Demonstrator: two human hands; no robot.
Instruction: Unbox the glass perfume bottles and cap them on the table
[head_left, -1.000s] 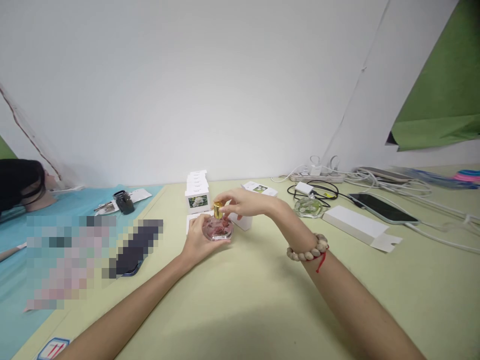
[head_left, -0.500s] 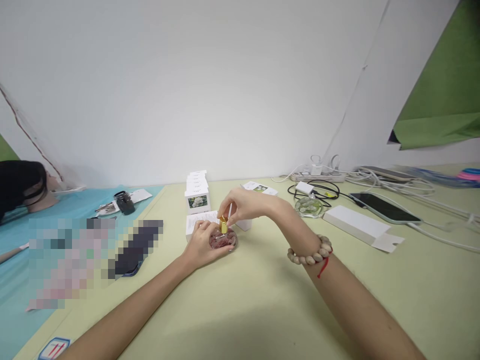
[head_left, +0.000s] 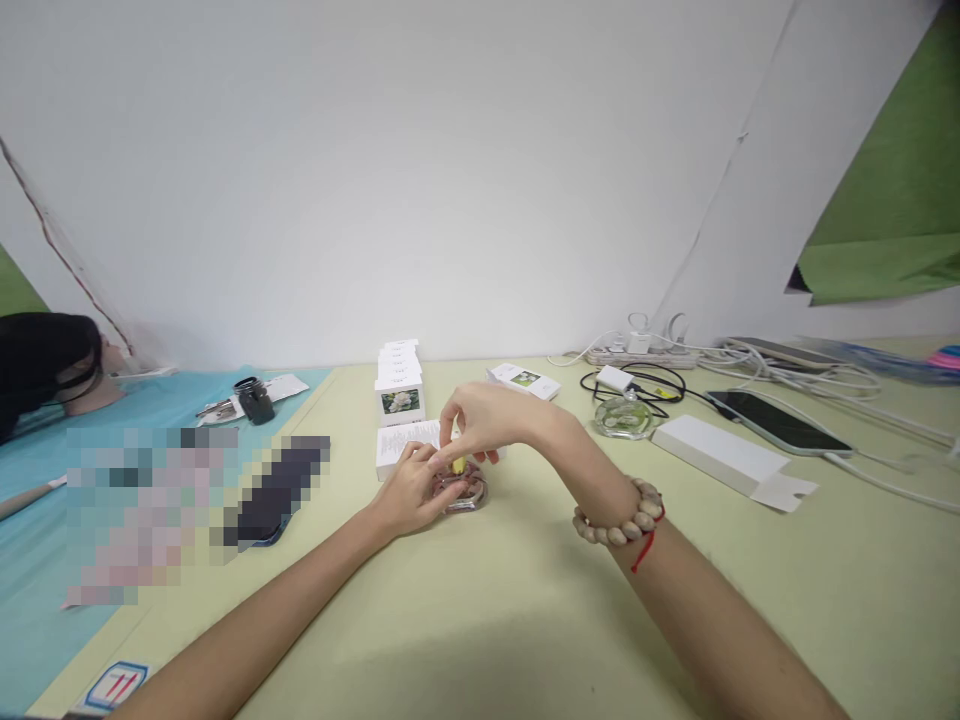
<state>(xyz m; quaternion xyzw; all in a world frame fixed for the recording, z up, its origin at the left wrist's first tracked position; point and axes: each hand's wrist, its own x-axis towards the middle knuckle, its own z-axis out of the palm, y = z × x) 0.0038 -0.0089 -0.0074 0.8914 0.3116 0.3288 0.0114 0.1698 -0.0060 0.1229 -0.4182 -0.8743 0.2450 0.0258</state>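
My left hand [head_left: 411, 492] is closed around the left side of a low clear glass bottle [head_left: 469, 495] with reddish-pink pieces inside, on the table. My right hand [head_left: 489, 418] is bent over its top, fingers curled round the small gold cap or collar [head_left: 459, 465], which they partly hide. Whether that cap is seated or loose, I cannot tell. Right behind my left hand lies a white box [head_left: 390, 452] with printed text. Farther back stands a row of white boxes [head_left: 400, 402], the front one with a white flower picture.
Rightward are a clear glass bottle with green contents [head_left: 624, 418], an opened white carton [head_left: 716, 455], a phone [head_left: 780, 420], cables and a power strip [head_left: 645, 357]. Leftward lie a dark phone [head_left: 277, 495] and a black jar [head_left: 253, 400]; a person [head_left: 45, 375] is at the far left.
My right hand has turned over the bottle's top, covering more of the gold cap. The white stick seen by its fingers earlier is hidden now. The view has shifted slightly.
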